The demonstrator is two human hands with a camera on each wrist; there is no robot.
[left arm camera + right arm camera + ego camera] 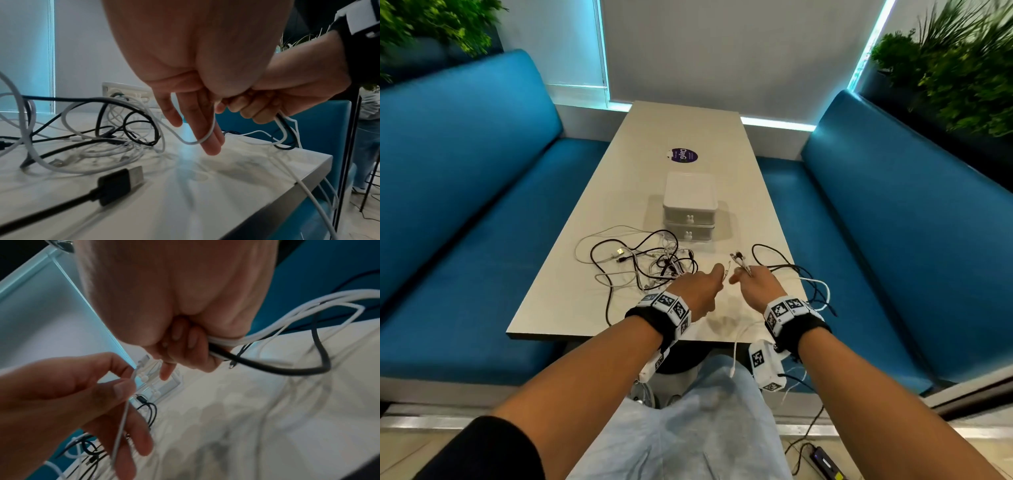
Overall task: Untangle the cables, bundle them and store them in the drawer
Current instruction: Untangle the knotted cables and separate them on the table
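black USB cable [61,206] cut off at left picture edge, plug blurred, drawer unit [131,95] mostly hidden behind cable tangle [98,129], right hand [185,308] palm hides gripped cable ends, near tabletop edge blurred

Blue benches [465,178] flank a pale table [688,130], plants [955,68] behind

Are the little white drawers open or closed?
Closed. Both fronts of the white drawer box sit flush, one above the other, and no cable goes inside.
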